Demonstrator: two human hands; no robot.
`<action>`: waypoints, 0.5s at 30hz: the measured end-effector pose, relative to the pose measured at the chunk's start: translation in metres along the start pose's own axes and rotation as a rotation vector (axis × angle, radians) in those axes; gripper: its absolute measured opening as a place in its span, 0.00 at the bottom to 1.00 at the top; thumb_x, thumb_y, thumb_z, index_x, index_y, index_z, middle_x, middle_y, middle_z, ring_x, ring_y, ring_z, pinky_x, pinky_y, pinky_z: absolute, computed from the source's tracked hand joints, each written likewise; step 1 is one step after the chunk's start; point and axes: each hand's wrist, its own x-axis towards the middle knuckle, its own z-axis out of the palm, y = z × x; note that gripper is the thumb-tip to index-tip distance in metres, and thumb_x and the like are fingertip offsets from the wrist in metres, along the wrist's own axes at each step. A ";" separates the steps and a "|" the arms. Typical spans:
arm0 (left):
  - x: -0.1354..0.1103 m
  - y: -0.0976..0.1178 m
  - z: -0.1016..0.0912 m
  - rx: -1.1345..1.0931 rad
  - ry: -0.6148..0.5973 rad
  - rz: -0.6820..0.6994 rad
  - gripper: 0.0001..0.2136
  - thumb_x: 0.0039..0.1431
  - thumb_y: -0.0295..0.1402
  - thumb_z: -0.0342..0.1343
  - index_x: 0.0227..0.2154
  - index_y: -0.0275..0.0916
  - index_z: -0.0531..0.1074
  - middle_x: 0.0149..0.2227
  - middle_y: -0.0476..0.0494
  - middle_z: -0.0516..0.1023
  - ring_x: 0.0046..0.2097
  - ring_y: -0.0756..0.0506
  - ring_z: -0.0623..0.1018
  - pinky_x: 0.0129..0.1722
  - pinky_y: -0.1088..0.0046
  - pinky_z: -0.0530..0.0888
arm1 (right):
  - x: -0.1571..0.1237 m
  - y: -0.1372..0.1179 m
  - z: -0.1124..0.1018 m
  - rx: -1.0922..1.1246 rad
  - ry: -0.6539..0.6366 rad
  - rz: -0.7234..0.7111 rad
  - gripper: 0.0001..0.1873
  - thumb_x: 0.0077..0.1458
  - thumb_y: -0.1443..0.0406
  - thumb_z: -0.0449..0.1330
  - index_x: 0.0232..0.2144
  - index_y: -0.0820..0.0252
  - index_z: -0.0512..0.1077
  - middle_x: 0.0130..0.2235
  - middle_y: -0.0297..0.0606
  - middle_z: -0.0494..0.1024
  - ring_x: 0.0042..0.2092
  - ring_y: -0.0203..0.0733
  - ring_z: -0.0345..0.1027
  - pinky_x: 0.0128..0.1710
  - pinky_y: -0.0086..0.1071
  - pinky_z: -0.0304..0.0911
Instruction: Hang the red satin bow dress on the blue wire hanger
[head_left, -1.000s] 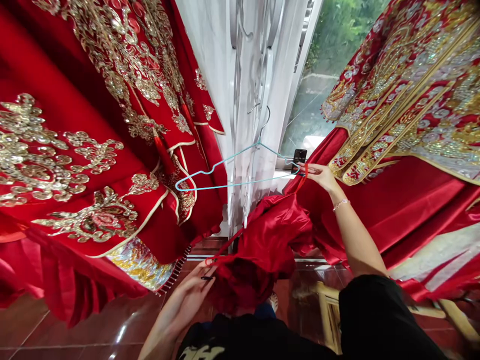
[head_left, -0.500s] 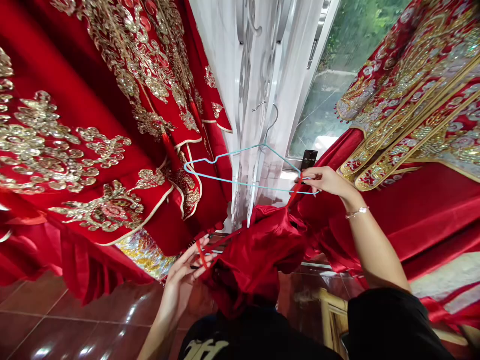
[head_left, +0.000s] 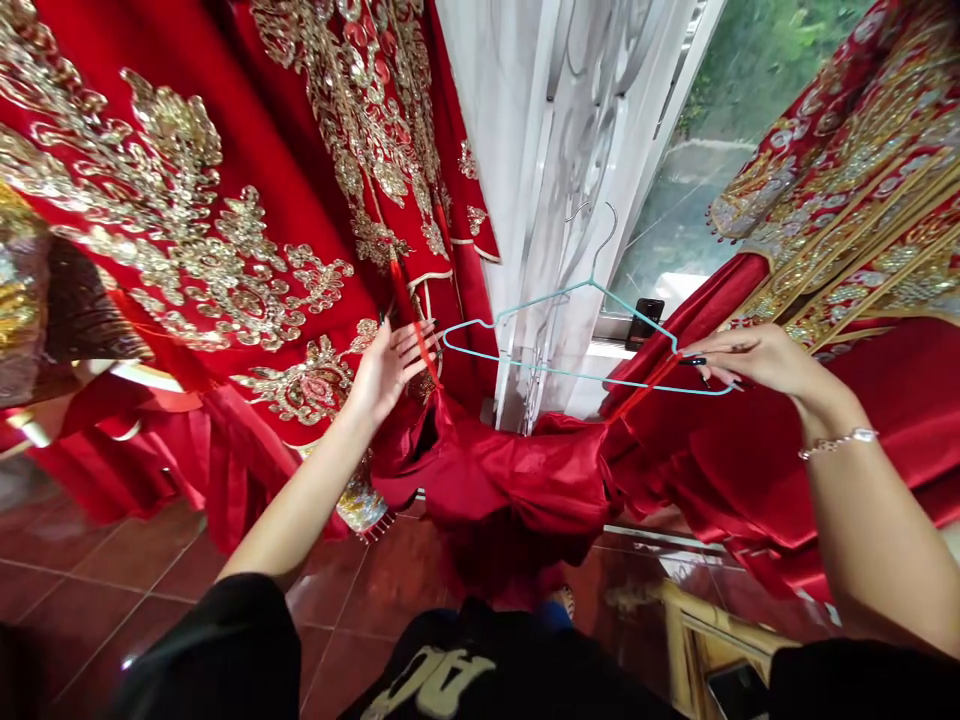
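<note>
A light blue wire clothes hanger (head_left: 540, 372) hangs level in front of the white grille, its metal hook pointing up. At the hanger's right end, my right hand (head_left: 757, 360) is closed in a pinch on it, where a red strap also reaches up. Below hangs a dark red satin garment (head_left: 502, 465) with two thin straps. One of these, the left strap (head_left: 424, 350), is looped over the extended fingers of my left hand (head_left: 390, 370), which holds it stretched upward. My left fingertips are beside the hanger's left end.
Red garments with gold sequins (head_left: 292, 380) hang on the left, more beaded red ones (head_left: 862, 220) on the right. A dark phone-like device (head_left: 645, 322) stands by the window. Lower right is a wooden stool (head_left: 720, 625) with a phone (head_left: 739, 690). The floor (head_left: 352, 600) is red tile.
My left hand has risen from low beside the garment to the hanger's left end, pulling the strap up. My right hand still holds the other end. The view has shifted.
</note>
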 end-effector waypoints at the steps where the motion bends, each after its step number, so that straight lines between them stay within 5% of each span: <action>1: 0.006 0.004 0.003 0.011 -0.016 -0.005 0.25 0.72 0.46 0.40 0.51 0.29 0.73 0.60 0.30 0.73 0.64 0.38 0.71 0.61 0.58 0.72 | -0.002 -0.002 0.001 -0.021 0.016 0.018 0.14 0.49 0.71 0.61 0.37 0.73 0.82 0.16 0.33 0.75 0.15 0.17 0.58 0.19 0.26 0.48; 6: 0.035 0.012 0.009 0.112 -0.076 -0.070 0.26 0.72 0.46 0.41 0.50 0.26 0.73 0.58 0.28 0.74 0.61 0.38 0.73 0.58 0.59 0.74 | -0.006 -0.002 0.002 0.001 0.012 -0.060 0.15 0.50 0.62 0.64 0.34 0.71 0.83 0.18 0.34 0.76 0.18 0.22 0.63 0.20 0.26 0.51; 10: 0.056 0.018 0.014 0.269 -0.105 -0.117 0.27 0.70 0.50 0.45 0.44 0.29 0.77 0.52 0.28 0.80 0.55 0.40 0.78 0.45 0.69 0.80 | -0.005 0.002 0.002 0.018 -0.046 -0.153 0.19 0.46 0.55 0.71 0.34 0.66 0.83 0.18 0.34 0.75 0.18 0.27 0.62 0.18 0.26 0.54; 15: 0.066 0.027 0.048 0.498 -0.275 -0.133 0.31 0.68 0.56 0.42 0.36 0.32 0.79 0.40 0.31 0.84 0.46 0.41 0.82 0.32 0.73 0.76 | -0.005 0.002 0.011 0.063 -0.115 -0.180 0.20 0.46 0.53 0.70 0.32 0.65 0.81 0.19 0.35 0.75 0.18 0.30 0.59 0.17 0.29 0.51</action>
